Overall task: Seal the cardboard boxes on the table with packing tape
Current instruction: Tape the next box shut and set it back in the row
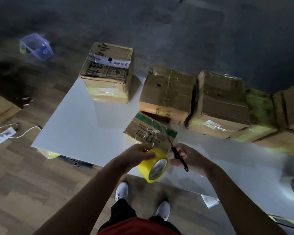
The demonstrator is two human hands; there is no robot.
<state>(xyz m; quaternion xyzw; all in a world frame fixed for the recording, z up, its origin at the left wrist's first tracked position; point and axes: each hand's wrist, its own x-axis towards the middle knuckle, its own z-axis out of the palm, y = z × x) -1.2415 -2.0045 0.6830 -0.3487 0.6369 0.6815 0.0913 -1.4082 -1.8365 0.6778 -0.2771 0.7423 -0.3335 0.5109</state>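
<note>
Several boxes [166, 92], white table [71, 126], wood floor [24, 184]

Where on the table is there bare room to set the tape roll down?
Bare table left of the green-striped box, in front of the tall box. Another bare strip right of the right hand, before the box row. The far right side is crowded with boxes.

On table [75, 124], nearest, small box [148, 131], just beyond 2 hands. Behind and left of it, at far edge, tall box [107, 78]. Behind and right, in a row: mid box [166, 94], then right box [221, 106], side by side. Over near edge, tape [154, 165] in left hand [136, 154], scissors [177, 153] in right hand [188, 156], just right of tape. On floor left of table: power strip [3, 134], bin [36, 46] far behind.
</note>
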